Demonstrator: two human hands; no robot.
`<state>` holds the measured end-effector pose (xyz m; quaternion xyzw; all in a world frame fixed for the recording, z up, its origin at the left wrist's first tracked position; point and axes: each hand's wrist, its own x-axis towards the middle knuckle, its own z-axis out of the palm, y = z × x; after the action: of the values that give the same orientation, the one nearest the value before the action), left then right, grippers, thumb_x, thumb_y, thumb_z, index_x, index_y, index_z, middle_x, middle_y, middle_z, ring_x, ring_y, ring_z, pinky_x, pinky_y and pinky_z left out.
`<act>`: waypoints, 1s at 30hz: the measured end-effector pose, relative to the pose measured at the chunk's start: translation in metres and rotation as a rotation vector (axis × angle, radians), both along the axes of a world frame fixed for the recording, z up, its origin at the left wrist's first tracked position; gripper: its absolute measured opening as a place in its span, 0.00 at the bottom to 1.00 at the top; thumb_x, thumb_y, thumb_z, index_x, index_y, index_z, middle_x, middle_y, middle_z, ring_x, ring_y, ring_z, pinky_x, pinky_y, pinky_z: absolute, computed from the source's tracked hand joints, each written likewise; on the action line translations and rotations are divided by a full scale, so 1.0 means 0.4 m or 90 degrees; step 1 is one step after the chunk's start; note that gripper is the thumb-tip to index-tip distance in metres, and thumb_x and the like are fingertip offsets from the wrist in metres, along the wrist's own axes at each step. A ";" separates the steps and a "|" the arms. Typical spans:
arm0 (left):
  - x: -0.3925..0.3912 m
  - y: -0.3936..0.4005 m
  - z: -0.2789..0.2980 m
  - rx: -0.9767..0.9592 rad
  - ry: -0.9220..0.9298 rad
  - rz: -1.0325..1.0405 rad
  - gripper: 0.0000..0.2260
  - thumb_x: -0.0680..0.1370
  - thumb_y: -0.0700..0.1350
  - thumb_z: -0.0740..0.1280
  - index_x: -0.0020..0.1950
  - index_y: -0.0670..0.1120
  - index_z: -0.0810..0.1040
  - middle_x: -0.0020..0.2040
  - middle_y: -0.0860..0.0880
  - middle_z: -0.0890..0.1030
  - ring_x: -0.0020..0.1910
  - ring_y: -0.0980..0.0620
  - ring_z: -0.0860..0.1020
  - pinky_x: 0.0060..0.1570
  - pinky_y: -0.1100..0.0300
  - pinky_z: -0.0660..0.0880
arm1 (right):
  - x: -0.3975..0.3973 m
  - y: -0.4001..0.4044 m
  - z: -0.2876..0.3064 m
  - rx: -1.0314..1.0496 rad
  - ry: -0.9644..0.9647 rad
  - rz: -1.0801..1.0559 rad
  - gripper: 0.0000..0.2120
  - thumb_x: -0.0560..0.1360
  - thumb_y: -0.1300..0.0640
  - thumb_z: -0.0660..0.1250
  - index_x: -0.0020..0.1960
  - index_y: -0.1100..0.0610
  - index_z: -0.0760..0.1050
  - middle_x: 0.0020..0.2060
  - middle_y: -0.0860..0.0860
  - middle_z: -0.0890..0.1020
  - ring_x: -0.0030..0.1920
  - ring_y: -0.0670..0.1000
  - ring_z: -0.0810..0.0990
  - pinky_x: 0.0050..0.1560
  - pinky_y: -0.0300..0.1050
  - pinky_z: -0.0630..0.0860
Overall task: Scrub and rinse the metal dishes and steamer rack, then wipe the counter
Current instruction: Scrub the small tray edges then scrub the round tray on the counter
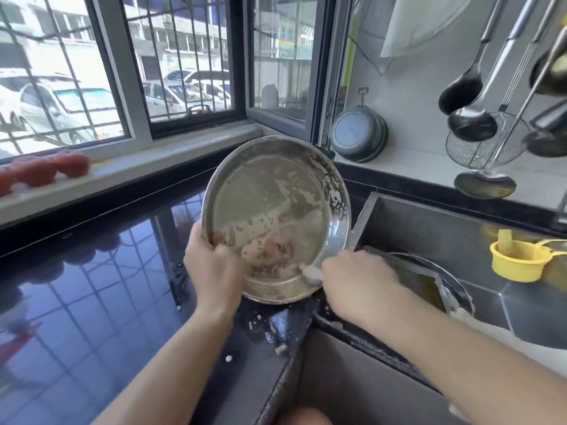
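Head view: a person's two bare hands work at the corner where a glossy black desk (92, 271) meets a steel sink (429, 228).
Round metal dish: the dish (276, 210) is tilted up on edge, its inside facing the camera, its lower rim over the desk edge just beside the sink; soap foam streaks its base and right wall.
Left hand: the left hand (213, 268) holds the dish at its lower left rim, thumb hooked over the inside, fingers behind.
Left grip: closed on the dish rim.
Right hand: the right hand (359, 286) sits at the dish's lower right rim, fingers curled around a small pale foamy scrubber (310, 273) pressed against the inner wall.
Right grip: narrow, holding the scrubber.
In the sink: another metal dish (429, 280) lies in the basin behind the right hand, partly hidden; a yellow cup (518, 262) hangs at the far right.
Desk near the sink: white foam specks (277, 348) lie on the wet black surface.
Window sill: red tomatoes (46, 171) stand in a row at left.
Wall at right: a dark pan (359, 134), ladles (469, 118) and a wire skimmer (478, 148) hang.
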<state>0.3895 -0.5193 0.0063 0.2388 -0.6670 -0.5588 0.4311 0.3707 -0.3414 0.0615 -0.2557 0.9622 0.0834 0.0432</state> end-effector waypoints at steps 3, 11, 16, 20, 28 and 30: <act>0.000 0.010 -0.009 0.006 0.026 0.015 0.17 0.76 0.27 0.55 0.52 0.45 0.77 0.38 0.52 0.76 0.33 0.64 0.73 0.33 0.71 0.68 | 0.024 -0.059 -0.045 -0.122 -0.168 0.046 0.09 0.80 0.59 0.61 0.45 0.55 0.79 0.35 0.53 0.72 0.37 0.56 0.74 0.33 0.43 0.67; -0.008 -0.058 0.009 0.007 -0.011 -0.079 0.21 0.69 0.30 0.58 0.46 0.53 0.82 0.36 0.55 0.78 0.35 0.56 0.73 0.35 0.58 0.71 | -0.047 0.024 -0.034 -0.013 -0.130 -0.037 0.15 0.78 0.57 0.63 0.63 0.52 0.80 0.49 0.54 0.78 0.45 0.58 0.77 0.48 0.47 0.78; -0.045 -0.119 0.039 0.004 -0.185 -0.159 0.07 0.70 0.37 0.62 0.45 0.39 0.77 0.37 0.44 0.78 0.36 0.47 0.75 0.38 0.52 0.70 | -0.048 0.047 -0.010 0.044 0.044 0.011 0.13 0.77 0.63 0.63 0.59 0.55 0.79 0.48 0.54 0.79 0.52 0.61 0.80 0.42 0.49 0.70; -0.018 -0.050 0.028 -0.158 -0.180 -0.009 0.11 0.78 0.36 0.58 0.37 0.47 0.69 0.33 0.49 0.73 0.32 0.50 0.70 0.30 0.58 0.67 | -0.025 0.031 0.001 0.049 0.048 -0.003 0.15 0.78 0.64 0.60 0.62 0.53 0.76 0.54 0.56 0.80 0.54 0.61 0.80 0.44 0.50 0.72; -0.003 0.009 -0.053 -0.063 -0.084 0.005 0.09 0.82 0.37 0.60 0.45 0.48 0.74 0.39 0.53 0.79 0.36 0.62 0.75 0.36 0.72 0.68 | -0.017 -0.066 -0.050 -0.179 -0.228 0.047 0.15 0.82 0.58 0.62 0.36 0.54 0.75 0.33 0.51 0.71 0.35 0.52 0.71 0.33 0.42 0.68; -0.013 -0.025 -0.053 0.036 -0.093 -0.043 0.08 0.77 0.36 0.62 0.44 0.46 0.78 0.39 0.48 0.82 0.36 0.56 0.76 0.39 0.62 0.73 | -0.042 -0.039 -0.069 -0.112 -0.172 0.016 0.08 0.79 0.58 0.63 0.49 0.56 0.81 0.38 0.54 0.74 0.40 0.56 0.75 0.38 0.43 0.71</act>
<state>0.3843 -0.5295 -0.0151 0.2685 -0.6881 -0.5730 0.3552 0.3541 -0.3572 0.0338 -0.2794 0.9479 -0.0357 0.1489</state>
